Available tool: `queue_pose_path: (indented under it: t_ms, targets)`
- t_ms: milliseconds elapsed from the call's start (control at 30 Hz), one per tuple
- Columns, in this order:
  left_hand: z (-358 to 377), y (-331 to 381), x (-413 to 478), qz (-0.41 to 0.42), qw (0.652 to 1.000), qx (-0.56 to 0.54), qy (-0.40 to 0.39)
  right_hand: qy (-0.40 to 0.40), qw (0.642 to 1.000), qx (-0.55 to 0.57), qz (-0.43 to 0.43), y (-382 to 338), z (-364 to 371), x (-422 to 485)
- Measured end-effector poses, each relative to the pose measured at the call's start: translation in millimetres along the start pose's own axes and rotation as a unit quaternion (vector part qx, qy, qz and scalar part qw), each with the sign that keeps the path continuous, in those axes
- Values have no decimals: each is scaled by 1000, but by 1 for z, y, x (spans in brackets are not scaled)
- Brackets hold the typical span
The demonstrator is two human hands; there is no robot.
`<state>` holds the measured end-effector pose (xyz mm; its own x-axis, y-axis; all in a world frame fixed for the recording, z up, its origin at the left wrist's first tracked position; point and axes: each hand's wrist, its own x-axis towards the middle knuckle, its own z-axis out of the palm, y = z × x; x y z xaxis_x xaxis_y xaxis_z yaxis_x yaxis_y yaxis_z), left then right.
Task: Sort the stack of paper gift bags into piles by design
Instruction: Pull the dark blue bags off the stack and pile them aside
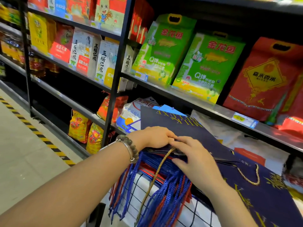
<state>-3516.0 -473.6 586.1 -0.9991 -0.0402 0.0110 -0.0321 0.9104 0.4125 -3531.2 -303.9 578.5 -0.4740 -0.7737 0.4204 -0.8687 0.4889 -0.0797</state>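
1. Dark blue paper with gold letters: the top bag (188,126) lies flat on the stack of gift bags (147,161). The stack is right in front of me, low down by the shelf (221,108).
2. My left hand (155,136) rests on the top bag's near edge with its fingers bent down. The tips are hidden behind my other hand, so I cannot tell if they grip.
3. My right hand (196,159) pinches that same edge, fingers on top and thumb under.
4. Blue and red rope handles (165,199) hang off the stack's near edge toward me.
5. A second blue bag (270,199) lies just beside the stack on the right. The picture's edge cuts it off.
6. There is open floor (24,145) on the left. The shelf edge hangs close over the far side of the bags.
7. The stack sits on a white checked thing (164,207). I cannot tell what it is.
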Motion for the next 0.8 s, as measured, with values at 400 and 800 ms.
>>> queue_pose_path:
  t_ms: [400,800]
  targets:
    - [-8,-14,-8,17,988,-153,-21,212,915,295,177,5,-20,33]
    - [-36,-34,-24,-6,992,-107,60,141,783,525,303,37,-85,53]
